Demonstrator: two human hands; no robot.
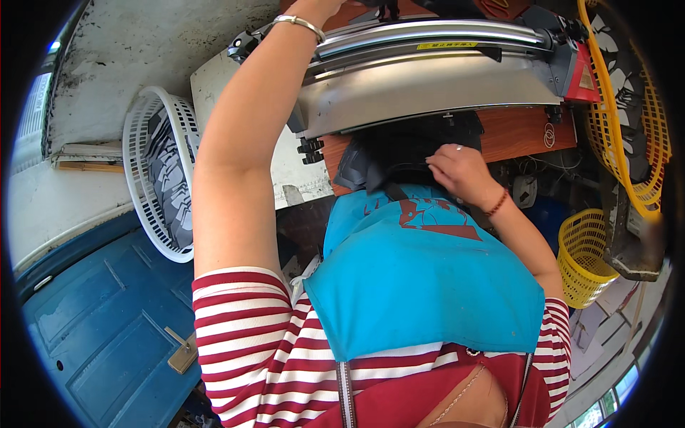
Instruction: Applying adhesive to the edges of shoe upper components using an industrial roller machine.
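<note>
My left arm stretches up past the left end of a long metal-fronted machine (435, 93). Only the back of my left hand (322, 7) shows at the top edge; its fingers are out of sight, close to something dark. My right hand (462, 173) is closed, with fingertips bent together at the edge of black flat pieces (399, 153). These soft-looking pieces lie in a loose pile on the red-brown wooden board (517, 132), in front of the machine and against my blue apron (428, 285).
A white plastic basket (153, 178) with grey and black cut pieces stands at left. A yellow basket (653, 143) of similar pieces is at far right, above another yellow basket (585, 246). A blue door (107, 307) lies at lower left. Pale rings (549, 135) hang by the board.
</note>
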